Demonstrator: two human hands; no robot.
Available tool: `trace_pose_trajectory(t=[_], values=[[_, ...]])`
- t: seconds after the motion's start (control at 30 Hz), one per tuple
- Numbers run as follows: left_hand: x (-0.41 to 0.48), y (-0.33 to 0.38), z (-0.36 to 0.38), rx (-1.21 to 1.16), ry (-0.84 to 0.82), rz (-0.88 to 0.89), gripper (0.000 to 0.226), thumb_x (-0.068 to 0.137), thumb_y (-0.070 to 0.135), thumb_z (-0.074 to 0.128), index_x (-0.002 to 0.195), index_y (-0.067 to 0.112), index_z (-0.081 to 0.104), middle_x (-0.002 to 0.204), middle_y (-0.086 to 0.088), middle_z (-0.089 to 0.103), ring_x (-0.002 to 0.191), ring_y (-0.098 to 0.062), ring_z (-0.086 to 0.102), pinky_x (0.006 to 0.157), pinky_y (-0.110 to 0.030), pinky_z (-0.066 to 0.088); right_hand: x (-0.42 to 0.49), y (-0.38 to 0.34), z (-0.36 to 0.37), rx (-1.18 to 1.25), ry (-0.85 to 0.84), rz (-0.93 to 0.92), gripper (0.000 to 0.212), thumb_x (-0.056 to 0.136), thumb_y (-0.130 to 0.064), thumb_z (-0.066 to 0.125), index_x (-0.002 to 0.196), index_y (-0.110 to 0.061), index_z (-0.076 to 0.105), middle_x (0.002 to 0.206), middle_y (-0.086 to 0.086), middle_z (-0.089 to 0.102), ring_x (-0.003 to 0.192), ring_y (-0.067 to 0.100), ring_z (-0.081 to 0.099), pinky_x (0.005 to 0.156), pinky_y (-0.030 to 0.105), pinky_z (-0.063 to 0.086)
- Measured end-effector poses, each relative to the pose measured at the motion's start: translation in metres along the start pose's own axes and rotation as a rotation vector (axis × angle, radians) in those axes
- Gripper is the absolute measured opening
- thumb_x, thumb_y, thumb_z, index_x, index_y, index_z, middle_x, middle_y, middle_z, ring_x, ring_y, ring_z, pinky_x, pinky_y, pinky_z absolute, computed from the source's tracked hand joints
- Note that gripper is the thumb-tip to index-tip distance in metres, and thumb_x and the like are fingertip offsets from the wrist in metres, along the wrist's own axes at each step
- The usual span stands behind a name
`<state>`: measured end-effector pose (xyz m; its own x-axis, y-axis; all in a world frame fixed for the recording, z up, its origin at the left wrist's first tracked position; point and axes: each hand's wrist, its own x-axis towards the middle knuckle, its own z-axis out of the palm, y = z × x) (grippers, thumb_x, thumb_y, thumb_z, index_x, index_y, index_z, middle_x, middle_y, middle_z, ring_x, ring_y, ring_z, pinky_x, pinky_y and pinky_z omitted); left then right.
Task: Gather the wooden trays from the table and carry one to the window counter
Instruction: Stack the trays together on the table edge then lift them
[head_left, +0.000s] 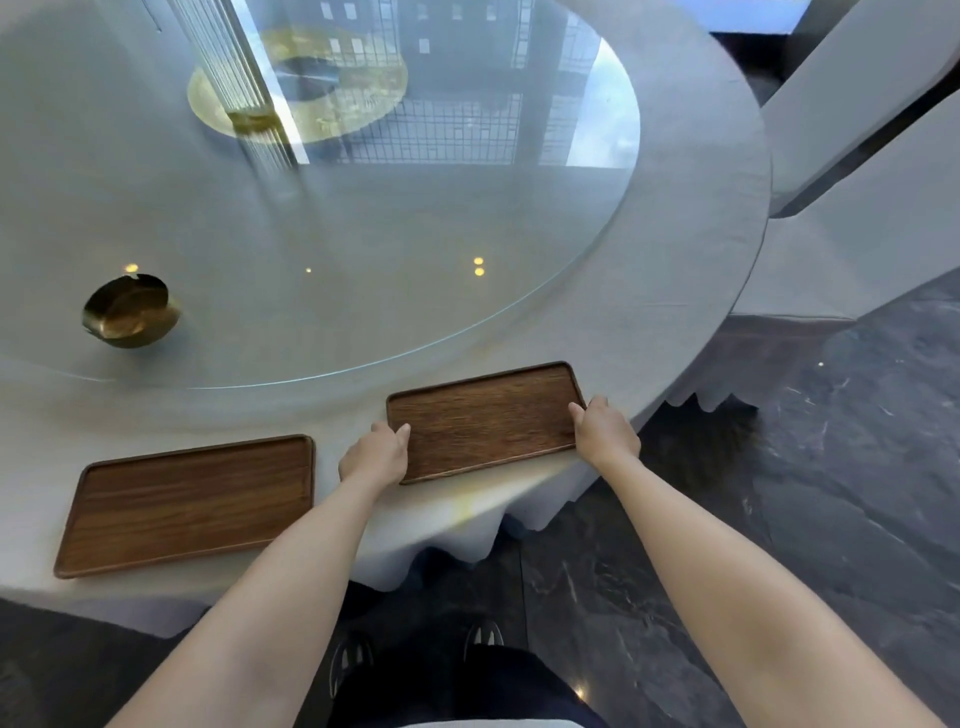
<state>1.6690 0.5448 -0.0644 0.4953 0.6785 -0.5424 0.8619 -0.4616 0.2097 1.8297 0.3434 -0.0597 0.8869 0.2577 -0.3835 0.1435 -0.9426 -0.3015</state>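
Observation:
Two flat rectangular wooden trays lie on the white tablecloth near the table's front edge. The right tray (485, 421) sits by the edge, slightly turned. My left hand (375, 455) grips its left short side, and my right hand (605, 428) grips its right short side, fingers curled over the rims. The left tray (189, 505) lies apart to the left, with nothing touching it.
The round table (696, 249) carries a large glass turntable (363, 291) with a brass bowl (130, 318) on its left part. A white-covered chair (852, 171) stands at the right. Dark marble floor (779, 493) spreads to the right and below.

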Motion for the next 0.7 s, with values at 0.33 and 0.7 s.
trace_pose_trajectory(t=[0.33, 0.7], values=[[0.005, -0.016, -0.013, -0.108, 0.101, 0.069, 0.048, 0.099, 0.035, 0.021, 0.116, -0.004, 0.044, 0.123, -0.030, 0.055, 0.113, -0.043, 0.052, 0.088, -0.041, 0.041, -0.005, -0.006, -0.001, 0.032, 0.050, -0.031, 0.035, 0.098, -0.034, 0.030, 0.087, -0.007, 0.049, 0.092, 0.016, 0.063, 0.074, 0.027, 0.052, 0.062, 0.034, 0.039], [-0.006, -0.145, -0.078, -0.110, 0.334, 0.070, 0.043, 0.099, 0.031, 0.020, 0.103, -0.001, 0.048, 0.107, -0.029, 0.063, 0.099, -0.042, 0.058, 0.072, -0.039, 0.039, -0.063, -0.114, 0.033, -0.004, 0.102, -0.298, 0.042, 0.098, -0.034, 0.024, 0.080, -0.006, 0.050, 0.089, 0.022, 0.065, 0.076, 0.035, 0.058, 0.058, 0.034, 0.035]])
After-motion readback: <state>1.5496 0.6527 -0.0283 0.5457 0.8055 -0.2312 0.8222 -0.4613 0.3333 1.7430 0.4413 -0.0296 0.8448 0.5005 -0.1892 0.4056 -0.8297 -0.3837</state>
